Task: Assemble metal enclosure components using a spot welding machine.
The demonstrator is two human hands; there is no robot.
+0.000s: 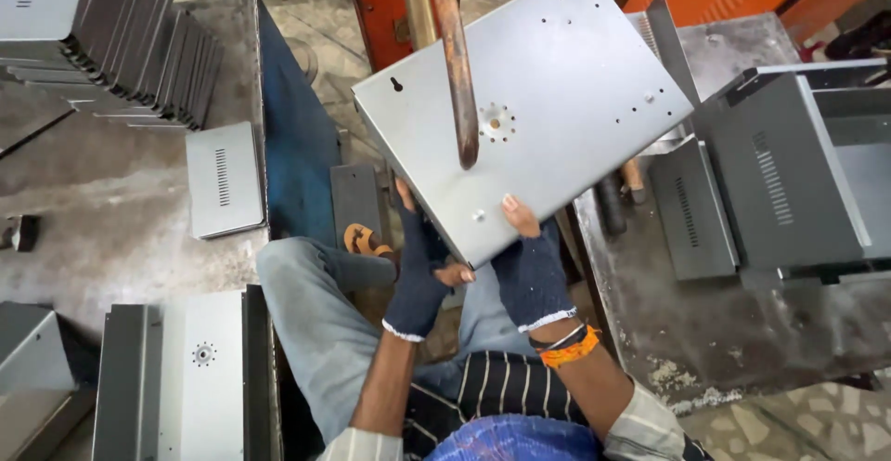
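Panel: large grey sheet-metal panel (548,99) with folded edges, two keyhole slots near its corners and a ring of small holes around a central hole; it is tilted, held above the person's lap between the two tables.
Left hand: left hand (418,275) in a dark blue fingerless knit glove, closed around the near lower edge of the panel, fingers curled under and hidden beneath the sheet.
Right hand: right hand (531,271) in a matching dark blue glove, gripping the same near edge just beside the left, bare thumb pressed flat on the panel's top face; an orange band and dark bangles sit at the wrist.
Lever: rusty brown metal rod (455,62) hanging down from the top of the view, its rounded tip in front of the panel near the central hole; whether it touches the sheet cannot be told.
Left table: worn grey metal table (111,229) carrying a leaning row of dark grey bent sheet parts (139,43) and one flat grey vented plate (225,180).
Near left: stack of pale grey panels (200,377), one with the same hole ring.
Right table: dusty grey table (724,331) with dark grey vented box covers (780,173).
Seated person: grey trousers, striped shirt, orange sandal (364,240) on the floor.
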